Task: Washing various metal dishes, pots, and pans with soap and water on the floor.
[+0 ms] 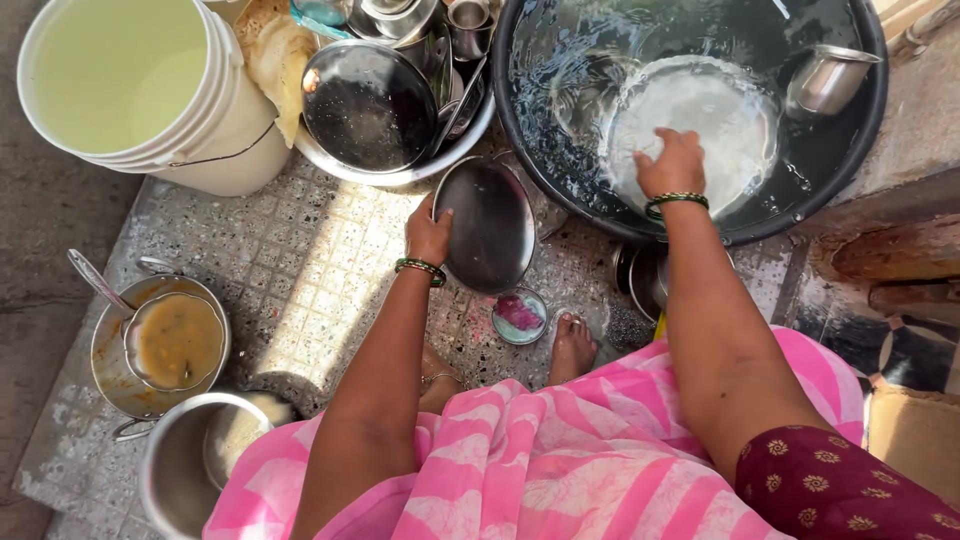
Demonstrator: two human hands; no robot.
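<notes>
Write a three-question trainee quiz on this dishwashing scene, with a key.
1. True or false: the left hand grips the rim of a steel plate held outside the black tub.
2. Where is the right hand? A) on the white bucket B) in the tub's water, on a submerged plate C) on the steel cup
3. Fill in: the pan at lower left holds a bowl of ____ coloured liquid.

Key: 1 true; 2 B; 3 brownish-yellow.
</notes>
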